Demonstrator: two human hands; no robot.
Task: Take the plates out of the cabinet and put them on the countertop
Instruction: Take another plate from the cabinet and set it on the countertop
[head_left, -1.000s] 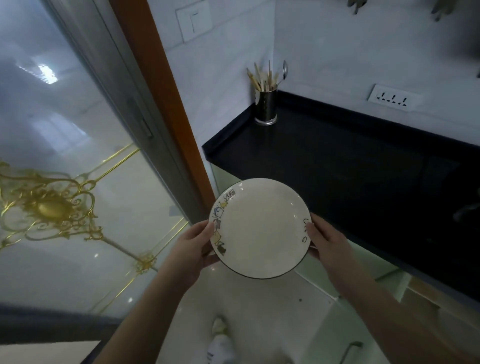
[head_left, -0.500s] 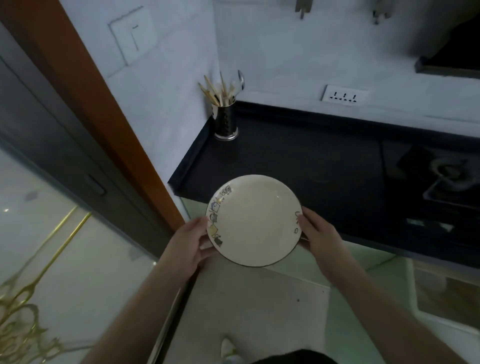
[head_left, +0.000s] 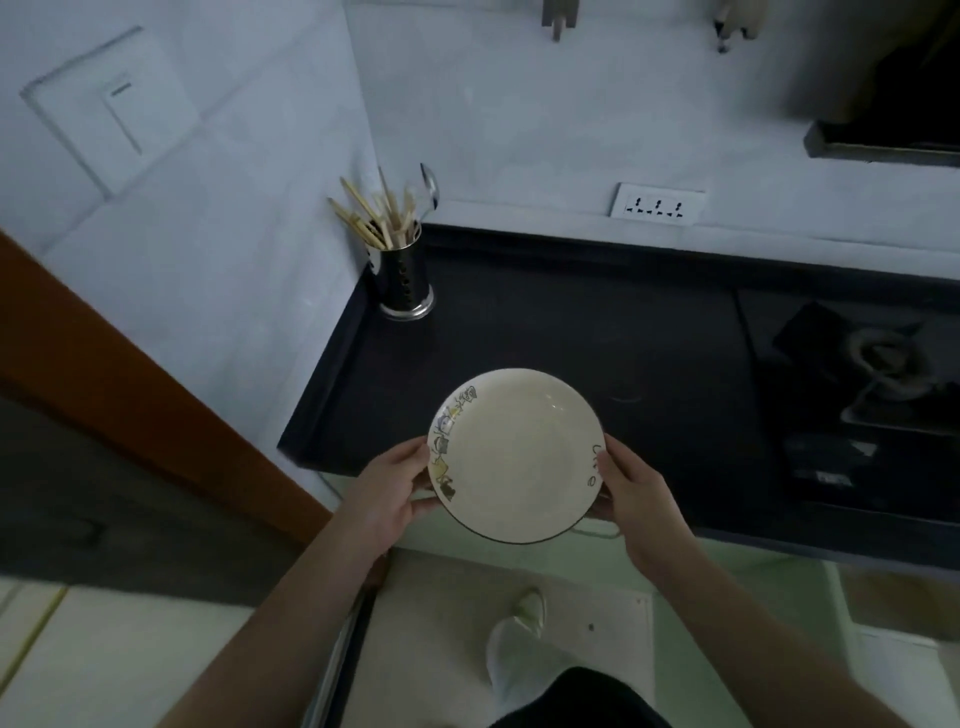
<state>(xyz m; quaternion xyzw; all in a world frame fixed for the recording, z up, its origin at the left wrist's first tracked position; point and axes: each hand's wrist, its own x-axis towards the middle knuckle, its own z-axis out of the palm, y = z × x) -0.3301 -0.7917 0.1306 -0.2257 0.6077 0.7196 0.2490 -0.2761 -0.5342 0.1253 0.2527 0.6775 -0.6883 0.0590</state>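
A round cream plate (head_left: 517, 454) with a dark rim and small drawings on its left edge is held level between both hands. My left hand (head_left: 387, 491) grips its left rim and my right hand (head_left: 631, 493) grips its right rim. The plate hovers over the front edge of the black countertop (head_left: 597, 332), its far half above the counter. No cabinet interior is in view.
A metal holder with chopsticks (head_left: 402, 270) stands in the counter's back left corner. A gas hob (head_left: 878, 384) fills the counter's right side. A wall socket (head_left: 658, 203) sits on the back wall. An orange door frame (head_left: 119, 395) runs at the left.
The view has swung right from the glass door toward the counter. The plate, held in both hands, has moved forward from beside the counter to above its front edge.
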